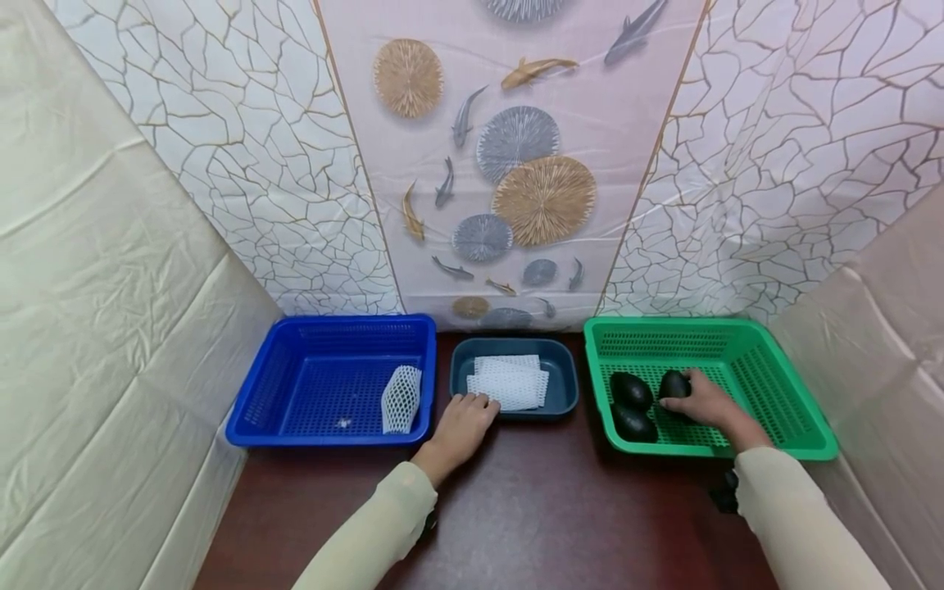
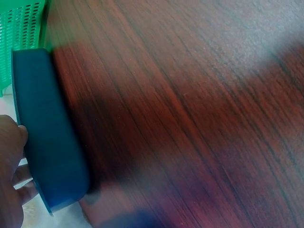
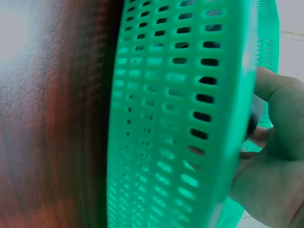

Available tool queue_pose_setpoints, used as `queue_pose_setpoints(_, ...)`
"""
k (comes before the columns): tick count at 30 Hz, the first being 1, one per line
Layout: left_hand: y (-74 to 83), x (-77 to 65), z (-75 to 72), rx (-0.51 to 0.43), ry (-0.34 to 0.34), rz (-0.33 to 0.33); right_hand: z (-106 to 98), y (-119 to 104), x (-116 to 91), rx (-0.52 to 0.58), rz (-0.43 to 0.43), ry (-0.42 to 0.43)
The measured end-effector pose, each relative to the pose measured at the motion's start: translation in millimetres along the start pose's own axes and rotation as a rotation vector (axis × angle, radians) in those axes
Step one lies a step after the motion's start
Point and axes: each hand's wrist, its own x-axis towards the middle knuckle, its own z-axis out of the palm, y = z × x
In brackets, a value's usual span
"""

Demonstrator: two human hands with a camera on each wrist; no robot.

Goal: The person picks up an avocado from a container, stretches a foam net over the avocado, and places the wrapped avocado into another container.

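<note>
In the head view, my right hand [image 1: 704,400] grips a dark avocado [image 1: 674,385] inside the green basket [image 1: 800,447]. Two more dark avocados [image 1: 631,392] lie beside it, to the left. My left hand [image 1: 460,428] reaches over the near left rim of the small dark teal tray [image 1: 566,385], its fingertips by the white foam net sleeves [image 1: 509,387] lying flat there. The left wrist view shows the left fingers [image 2: 26,190] at the tray's rim, partly cut off. From the right wrist, the basket wall mostly hides the held avocado [image 3: 255,114].
A blue basket [image 1: 258,434] stands on the left, holding one bulging white foam net sleeve [image 1: 401,400] and a small white scrap [image 1: 342,423]. All three containers stand along the back of the dark reddish wooden table [image 1: 531,508]. Patterned cloth [image 1: 516,270] hangs behind, with pale padded walls on both sides.
</note>
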Motion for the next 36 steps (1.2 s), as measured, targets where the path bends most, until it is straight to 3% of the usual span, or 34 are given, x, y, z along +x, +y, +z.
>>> queue_pose_setpoints(13,1.5,-0.9,2.0,-0.036,-0.007,-0.002,8.7,-36.0,-24.5,-0.028,-0.152,0.189)
queue_pose_setpoints(26,-0.4,1.7,-5.4,-0.048,-0.026,-0.006,8.0,-80.3,-57.1,-0.032,-0.262,0.243)
queue_pose_setpoints(36,-0.9,4.8,-4.1,-0.028,-0.008,-0.003,26.1,-108.3,-71.1,0.003,-0.403,0.242)
